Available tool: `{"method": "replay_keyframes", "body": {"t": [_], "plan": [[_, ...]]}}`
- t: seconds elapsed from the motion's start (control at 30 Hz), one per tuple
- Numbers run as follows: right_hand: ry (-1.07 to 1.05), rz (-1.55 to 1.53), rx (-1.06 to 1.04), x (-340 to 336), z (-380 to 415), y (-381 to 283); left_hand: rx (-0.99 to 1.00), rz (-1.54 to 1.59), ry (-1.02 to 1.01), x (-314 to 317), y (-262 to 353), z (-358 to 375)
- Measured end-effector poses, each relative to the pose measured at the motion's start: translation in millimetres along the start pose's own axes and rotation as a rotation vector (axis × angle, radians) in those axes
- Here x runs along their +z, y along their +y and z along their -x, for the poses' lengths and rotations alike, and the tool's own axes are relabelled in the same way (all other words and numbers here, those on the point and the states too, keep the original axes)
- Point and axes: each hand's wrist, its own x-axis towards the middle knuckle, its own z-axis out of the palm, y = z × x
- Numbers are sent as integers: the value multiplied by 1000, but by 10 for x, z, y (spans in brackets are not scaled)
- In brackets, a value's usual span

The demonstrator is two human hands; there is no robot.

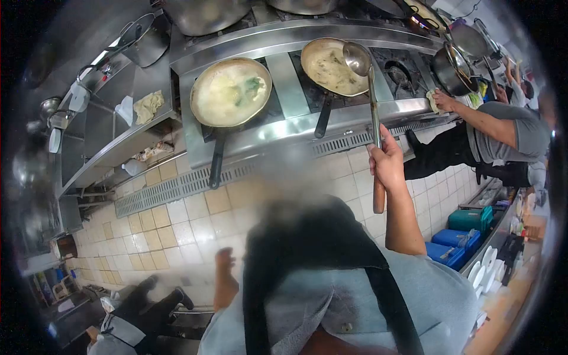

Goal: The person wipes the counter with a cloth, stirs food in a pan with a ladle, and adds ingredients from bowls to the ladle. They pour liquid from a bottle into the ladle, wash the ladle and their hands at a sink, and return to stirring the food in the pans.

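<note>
My right hand [387,161] is closed around the wooden-ended handle of a long metal ladle [374,112]. The ladle's bowl hangs over the right rim of a frying pan [334,68] that holds a pale sauce with darker bits. Left of it, a second frying pan [231,92] contains a creamy yellowish liquid with a green patch. Both pans sit on the stove, handles pointing toward me. Down by my side, my left hand [225,269] hangs away from the stove, holding nothing, its fingers loosely apart.
Large pots [207,16] stand at the back of the stove. A bare burner [397,74] lies right of the pans. A co-worker [503,130] stands at the right, one hand on a cloth. Crumpled cloth [148,106] lies on the left counter. Blue bins [452,245] stand behind at right.
</note>
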Motion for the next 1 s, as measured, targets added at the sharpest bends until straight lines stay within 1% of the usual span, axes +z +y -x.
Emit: {"method": "replay_keyframes", "body": {"t": [0.07,0.13,0.17,0.2,0.23,0.3,0.33,0.37,0.43,0.5,0.57,0.6,0.63,0.67,0.7,0.73,0.77,0.8,0.83,0.9,0.93,0.97,1.0], "plan": [[35,12,-5,-44,-9,-25,33,44,22,27,27,-42],[60,24,-7,-98,-35,-76,-107,271,26,77,189,-91],[49,33,-46,-122,-55,-104,-177,384,31,86,265,-116],[39,38,-86,-142,-82,-117,-202,461,18,143,290,-221],[39,35,-87,-154,-111,-104,-200,460,21,200,353,-278],[51,107,-85,-185,-186,-69,-135,489,-35,333,481,-350],[33,84,-68,-218,-212,-71,-54,405,-70,385,541,-368],[27,83,-71,-264,-251,-52,-53,410,-65,444,595,-378],[-41,26,-6,-374,-323,12,-43,414,-54,587,704,-374],[-57,40,-3,-439,-382,44,-42,422,-45,740,782,-343],[-78,31,12,-511,-408,106,-7,510,-92,841,774,-232],[-81,31,22,-545,-402,132,-64,479,-61,901,775,-167],[-74,38,20,-560,-441,136,-66,484,-55,933,794,-113],[-71,43,13,-557,-493,133,43,171,-82,951,809,-58],[-90,39,7,-566,-551,145,222,-151,-84,969,688,-104],[-81,51,8,-582,-599,185,401,-469,-29,995,538,-169],[-71,62,13,-581,-635,224,703,-560,43,1053,110,-423],[-52,100,22,-556,-690,240,528,-455,0,1007,129,-314],[-71,97,17,-517,-759,256,354,-282,-19,1006,179,-337],[-67,122,40,-461,-902,341,0,129,16,1020,203,-443],[-79,112,61,-419,-1001,398,-85,287,30,949,410,-331],[-89,113,69,-362,-1038,385,-166,413,36,813,826,-64],[-107,9,131,-279,-1072,340,-136,433,48,782,889,-26]]}}
